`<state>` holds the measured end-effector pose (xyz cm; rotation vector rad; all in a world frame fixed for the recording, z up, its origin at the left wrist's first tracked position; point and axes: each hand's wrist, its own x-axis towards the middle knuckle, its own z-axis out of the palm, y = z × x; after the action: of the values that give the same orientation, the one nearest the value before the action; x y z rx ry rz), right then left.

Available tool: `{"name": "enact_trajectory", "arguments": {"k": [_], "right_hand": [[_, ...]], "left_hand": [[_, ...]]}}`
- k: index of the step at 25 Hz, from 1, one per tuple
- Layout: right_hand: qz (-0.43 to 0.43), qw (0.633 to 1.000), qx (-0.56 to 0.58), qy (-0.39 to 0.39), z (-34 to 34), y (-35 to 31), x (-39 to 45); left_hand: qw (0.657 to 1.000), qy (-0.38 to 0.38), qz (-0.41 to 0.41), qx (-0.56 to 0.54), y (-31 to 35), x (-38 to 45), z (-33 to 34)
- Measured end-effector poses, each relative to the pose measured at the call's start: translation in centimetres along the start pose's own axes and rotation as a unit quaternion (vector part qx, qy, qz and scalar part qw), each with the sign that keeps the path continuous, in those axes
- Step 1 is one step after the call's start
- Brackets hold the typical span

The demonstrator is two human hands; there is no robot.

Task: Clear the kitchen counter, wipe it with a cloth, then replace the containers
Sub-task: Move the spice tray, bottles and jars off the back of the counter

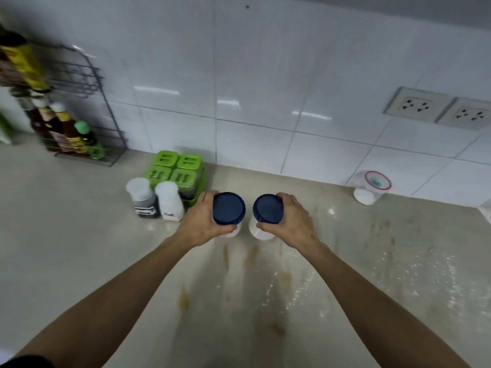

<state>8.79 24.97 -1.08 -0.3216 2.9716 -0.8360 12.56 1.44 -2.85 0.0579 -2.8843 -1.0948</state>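
White glossy tiles [252,75] run along the back of a pale stone counter [79,235], which carries brown smears [281,280] and a scatter of white grains [438,282] across its nearer and right-hand parts. Both of the person's arms reach forward side by side. The left hand [202,221] has fingers and thumb curled round a clear jar with a dark blue lid [228,208], and the right hand [295,221] grips a matching blue-lidded jar [268,209] the same way; the two jars sit just beside each other, a narrow gap between them. Whether their bases touch the counter or are lifted off it I cannot tell from this angle. Just left of the left hand stand two small shakers with white caps, one with dark contents [142,197] and one whitish [169,201], touching or nearly so. Behind them, against the wall, sits a green set of four square-lidded containers [174,168]. Farther left a grey wire rack [87,102] holds sauce bottles [63,128], blurred here. Well off to the right, by the wall, is a white tub with a red-ringed lid [372,185], tilted toward the viewer. Two wall sockets [438,108] sit above it on the tiles.
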Motion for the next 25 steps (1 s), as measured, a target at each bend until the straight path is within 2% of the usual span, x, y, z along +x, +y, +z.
{"name": "enact_trajectory", "arguments": {"k": [7,11,16,25], "right_hand": [[-0.05,0.998,-0.004,-0.048,8.7,-12.2,-1.8],[-0.049,0.996,-0.017,-0.076,12.3,-16.5,-1.4],[-0.03,0.995,-0.043,-0.081,14.7,-18.8,-0.7],[-0.023,0.996,-0.052,-0.074,16.1,-18.5,-1.2]], "left_hand": [[0.998,0.042,-0.056,0.007,-11.1,-6.3,-8.5],[0.995,0.049,-0.082,0.011,-14.8,-6.9,-10.7],[0.994,0.038,-0.1,-0.005,-16.9,-6.6,-11.3],[0.994,0.035,-0.105,-0.019,-18.1,-6.9,-10.6]]}}
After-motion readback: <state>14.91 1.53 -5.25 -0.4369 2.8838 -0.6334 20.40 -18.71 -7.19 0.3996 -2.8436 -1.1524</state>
